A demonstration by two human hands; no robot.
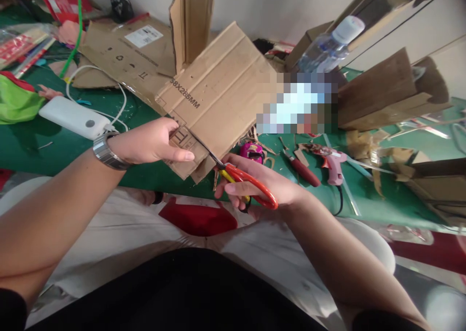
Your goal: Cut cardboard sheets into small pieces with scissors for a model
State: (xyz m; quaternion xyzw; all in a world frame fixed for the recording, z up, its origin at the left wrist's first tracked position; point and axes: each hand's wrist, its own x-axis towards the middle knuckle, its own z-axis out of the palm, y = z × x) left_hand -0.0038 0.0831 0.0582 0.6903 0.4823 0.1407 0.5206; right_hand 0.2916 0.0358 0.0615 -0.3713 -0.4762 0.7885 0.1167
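Observation:
A piece of brown cardboard (pixel 225 88) with printed lettering is held up tilted over the table's front edge. My left hand (pixel 153 141) grips its lower left part, thumb on top and the fingers hidden behind it. In my right hand (pixel 262 180) is a pair of scissors (pixel 255 183) with red-orange handles, the fingers wrapped about them. Their dark blades lie at the lower edge of the cardboard, along a line that runs towards my left thumb. A small strip of cardboard hangs beside the blades.
On the green table (pixel 145 110) lie a white power bank (pixel 73 116) with a cable, flattened cardboard (pixel 145 54), a pink glue gun (pixel 331 163) and a red-handled tool (pixel 306 170). A plastic bottle (pixel 324 49) and cardboard boxes (pixel 382 93) stand at the right.

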